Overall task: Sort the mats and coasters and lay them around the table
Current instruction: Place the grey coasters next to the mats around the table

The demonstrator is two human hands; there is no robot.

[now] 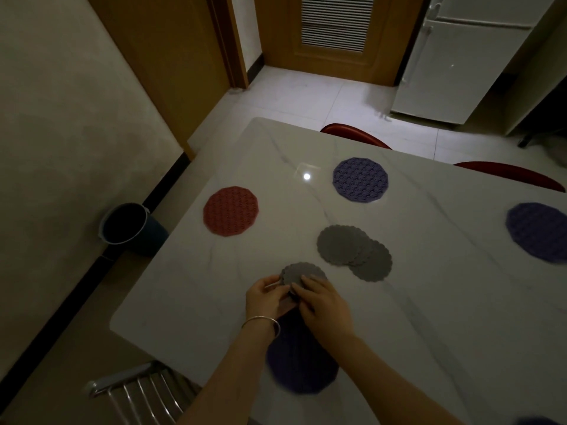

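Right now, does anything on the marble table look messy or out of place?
Nothing is spilled or damaged. The grey scalloped coasters in the middle lie in a loose, fanned, overlapping pile, not yet laid out. Both hands, left hand and right hand, hold another small grey coaster stack. The large mats sit flat and apart.

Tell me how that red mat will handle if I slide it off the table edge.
The red mat looks thin and perforated, so probably light and floppy once unsupported. It lies flat, so it cannot roll. If rubbery, it may drag on the glossy table.
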